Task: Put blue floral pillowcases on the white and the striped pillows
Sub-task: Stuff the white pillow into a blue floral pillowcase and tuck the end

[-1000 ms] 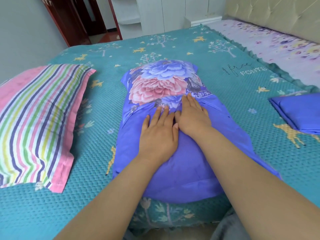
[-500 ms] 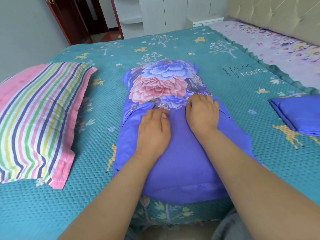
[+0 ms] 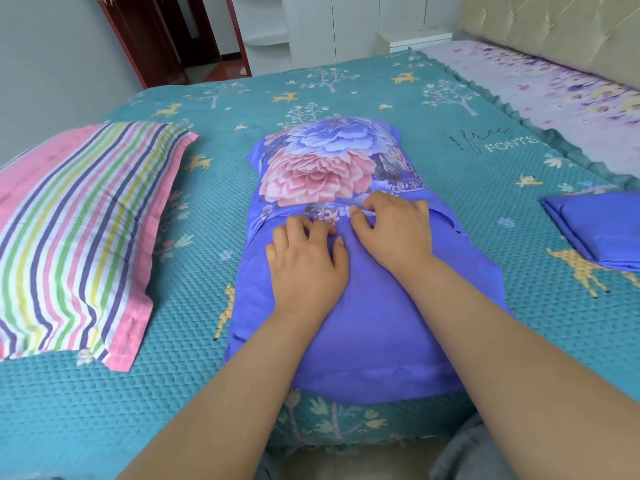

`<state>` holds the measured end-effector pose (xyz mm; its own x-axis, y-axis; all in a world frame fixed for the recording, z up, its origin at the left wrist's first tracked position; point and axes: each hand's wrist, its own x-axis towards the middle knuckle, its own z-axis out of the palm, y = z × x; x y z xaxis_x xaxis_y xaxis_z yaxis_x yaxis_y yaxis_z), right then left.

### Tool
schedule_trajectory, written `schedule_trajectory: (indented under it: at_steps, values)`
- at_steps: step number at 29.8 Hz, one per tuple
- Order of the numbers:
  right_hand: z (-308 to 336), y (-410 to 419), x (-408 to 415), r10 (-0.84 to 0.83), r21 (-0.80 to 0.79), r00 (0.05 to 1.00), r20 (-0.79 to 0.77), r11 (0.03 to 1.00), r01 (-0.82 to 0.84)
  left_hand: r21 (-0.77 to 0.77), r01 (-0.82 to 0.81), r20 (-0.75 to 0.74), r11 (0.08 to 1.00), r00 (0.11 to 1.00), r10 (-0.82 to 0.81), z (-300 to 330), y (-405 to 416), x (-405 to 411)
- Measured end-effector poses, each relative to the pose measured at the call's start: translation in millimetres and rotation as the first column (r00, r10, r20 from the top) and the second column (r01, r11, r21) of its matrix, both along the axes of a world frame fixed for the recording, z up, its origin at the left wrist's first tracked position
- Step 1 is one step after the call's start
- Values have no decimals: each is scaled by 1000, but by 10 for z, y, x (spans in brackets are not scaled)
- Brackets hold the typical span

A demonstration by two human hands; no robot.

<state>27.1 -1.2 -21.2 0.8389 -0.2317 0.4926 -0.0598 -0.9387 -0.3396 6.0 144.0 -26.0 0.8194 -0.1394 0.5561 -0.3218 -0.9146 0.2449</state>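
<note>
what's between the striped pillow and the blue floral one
In the head view, only a bare strip of teal patterned bedspread separates the striped pillow from the blue floral-cased pillow.

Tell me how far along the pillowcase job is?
About halfway. Done: the middle pillow already sits inside a blue floral pillowcase. In hand: the left hand and right hand, fingers curled, work the fabric at the case's opening. Left: the striped pillow lies bare on the bedspread, and a folded blue case waits at the right.
</note>
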Motion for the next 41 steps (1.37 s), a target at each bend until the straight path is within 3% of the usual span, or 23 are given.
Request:
schedule_trajectory:
  at_steps: [2,5,9,12,17,21,23,25,27,29,32,35,38,41]
  values:
    - [3,22,-8,-15,-38,999,39,999,17,40,10,-18,999,1000,-9,-10,0,5]
    - [-5,81,-17,23,-89,998,-51,996,-28,87,67,-89,994,994,-59,26,0,-67]
    - [80,88,-29,184,-36,964,-192,980,-194,231,204,-352,951,929,-113,40,-32,-124]
    - [150,25,-1,214,28,954,-212,977,-212,197,256,-460,946,876,-141,38,-75,51]
    - [90,-26,9,125,-41,990,-73,991,-128,127,251,-573,960,809,-135,3,-121,321]
    - [65,75,-36,228,30,974,1,973,-228,12,240,-624,971,760,-181,21,-96,460]
    - [45,109,-62,279,13,959,53,960,-280,-95,232,-609,968,756,-241,27,-63,513]
    - [38,145,-94,284,28,956,77,957,-287,-337,198,-512,920,782,-356,25,22,556]
    - [35,161,-133,212,-3,963,167,977,-214,-525,147,-357,838,856,-374,41,101,568]
    - [25,192,-162,114,-93,936,334,992,-88,-573,143,-195,807,932,-304,61,149,547]
    - [13,183,-130,-52,-102,909,413,989,103,-525,115,-4,843,991,-137,96,151,485]
    - [-17,50,-16,-233,-100,949,214,961,258,-302,5,79,953,997,20,101,105,527]
    - [-4,-12,109,-279,-62,955,102,956,286,-128,-73,101,989,991,86,72,26,628]
    - [60,-52,229,-275,11,961,26,961,275,-124,-111,17,986,993,114,-6,46,692]
